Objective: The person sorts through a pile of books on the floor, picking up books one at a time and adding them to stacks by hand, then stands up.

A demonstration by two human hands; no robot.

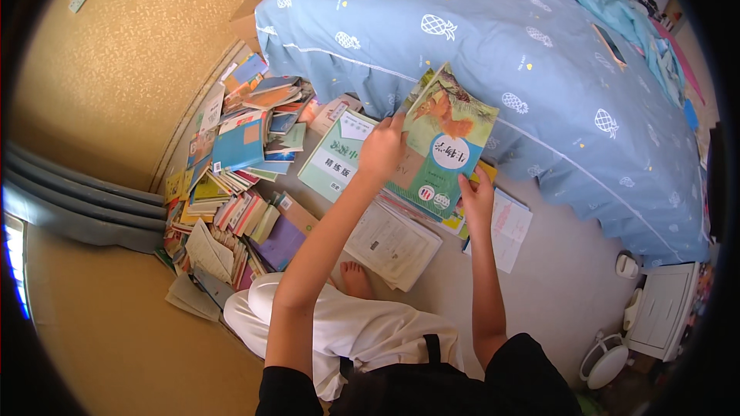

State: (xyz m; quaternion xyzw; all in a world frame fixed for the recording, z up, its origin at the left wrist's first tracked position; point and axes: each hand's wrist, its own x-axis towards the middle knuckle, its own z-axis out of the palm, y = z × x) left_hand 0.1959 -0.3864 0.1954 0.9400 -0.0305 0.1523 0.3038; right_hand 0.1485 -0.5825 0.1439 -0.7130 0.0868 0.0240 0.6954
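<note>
Between my two hands I hold up a green textbook (455,127), its cover showing a brown animal and a white circle. My left hand (383,146) grips the book's left side, with fingers wrapped at its edge. At the lower right corner, my right hand (476,199) pinches the book. Below it, a yellow-edged book (486,172) shows partly. Under my left forearm lies a pile of papers and booklets (393,243) on the floor. Left of the textbook, a white-and-green workbook (337,156) lies flat, partly behind my left hand.
A large heap of books (239,154) runs along the left wall. The bed (370,19) with a blue pineapple-print cover stands ahead. A white sheet (505,227) lies right of the papers. At the lower right are a white cabinet (664,312) and a round white stool (605,362).
</note>
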